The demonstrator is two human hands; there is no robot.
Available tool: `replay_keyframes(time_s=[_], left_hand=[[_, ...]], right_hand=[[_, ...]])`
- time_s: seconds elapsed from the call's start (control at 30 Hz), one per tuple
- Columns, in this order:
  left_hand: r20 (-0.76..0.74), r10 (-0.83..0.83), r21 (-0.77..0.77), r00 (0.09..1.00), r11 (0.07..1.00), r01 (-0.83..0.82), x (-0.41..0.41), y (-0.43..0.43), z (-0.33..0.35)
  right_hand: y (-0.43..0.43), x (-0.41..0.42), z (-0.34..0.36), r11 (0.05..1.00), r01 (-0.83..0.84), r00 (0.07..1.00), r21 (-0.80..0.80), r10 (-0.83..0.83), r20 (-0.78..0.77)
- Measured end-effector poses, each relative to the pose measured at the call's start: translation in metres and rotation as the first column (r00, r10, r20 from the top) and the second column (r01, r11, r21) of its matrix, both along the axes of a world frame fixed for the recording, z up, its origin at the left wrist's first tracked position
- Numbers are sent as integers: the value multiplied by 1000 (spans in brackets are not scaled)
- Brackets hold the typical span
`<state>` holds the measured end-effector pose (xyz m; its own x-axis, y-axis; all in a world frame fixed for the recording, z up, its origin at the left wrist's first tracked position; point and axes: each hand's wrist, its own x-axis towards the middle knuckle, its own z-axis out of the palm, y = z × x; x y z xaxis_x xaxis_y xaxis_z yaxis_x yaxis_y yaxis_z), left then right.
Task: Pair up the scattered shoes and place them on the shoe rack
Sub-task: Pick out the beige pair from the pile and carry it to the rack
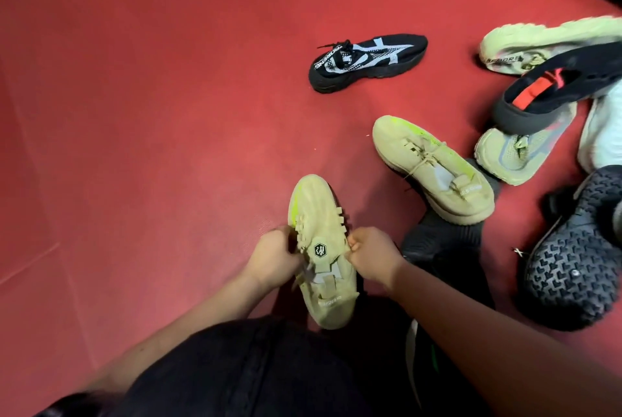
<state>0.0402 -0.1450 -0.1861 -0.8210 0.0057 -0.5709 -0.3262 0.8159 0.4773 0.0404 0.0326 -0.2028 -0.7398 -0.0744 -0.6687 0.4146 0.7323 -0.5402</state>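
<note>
Grip: left hand (274,257) and right hand (368,258), both clenched on the tan shoe (319,208). They sit one at each side of its lace row, fingers curled in at the eyelet tabs. I cannot tell whether they pinch lace or tab, as the left hand is blurred. The shoe points toe away from me and heel toward my lap. I cannot tell whether its sole rests on the floor (151,97).

Step in hand, as I judge it: tidying the laces before pairing. To do it well I would keep pull even on both sides so the tongue stays centred. I would tuck loose ends inside, then shift one hand to the heel so the other is free.

Mate (434,171): near, ahead and to the right. It is tilted, its heel propped on a dark shoe (441,238), with laces loose. I would lift it clear rather than drag it, since the dark shoe beneath may shift.

Further out: a black shoe (367,60) with a pale star, lying alone and well apart. At the right edge is a heap (555,93) of overlapping shoes, one sole-up.

Surface and room: a red mat floor, faintly textured, with a seam at lower left. There is darkness beyond the far right corner. No rack is in view, so I would need to turn to find it.
</note>
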Motion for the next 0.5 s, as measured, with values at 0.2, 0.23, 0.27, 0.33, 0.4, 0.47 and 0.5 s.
replay_keyframes(time_s=[0.2,0.23,0.27,0.33,0.4,0.47,0.5], left_hand=[[46,36,71,998,997,-39,-49,9,10],[104,-81,0,991,997,82,-62,15,16],[137,-189,-83,972,976,202,-75,25,26],[113,-332,-207,936,914,349,-96,49,44],[82,-395,-200,915,893,403,-114,83,63],[127,-433,-111,892,888,447,-127,121,77],[159,-435,-71,886,890,450,-131,139,81]], right_hand=[[52,-85,72,969,-123,921,215,193,-340],[71,-100,84,953,-88,903,290,199,-380],[92,-113,95,927,-37,884,373,204,-420],[131,-122,106,869,61,873,490,191,-448],[155,-117,107,839,64,917,540,163,-363],[163,-110,95,826,-6,956,563,170,-240],[163,-106,86,829,-30,963,559,174,-206]])
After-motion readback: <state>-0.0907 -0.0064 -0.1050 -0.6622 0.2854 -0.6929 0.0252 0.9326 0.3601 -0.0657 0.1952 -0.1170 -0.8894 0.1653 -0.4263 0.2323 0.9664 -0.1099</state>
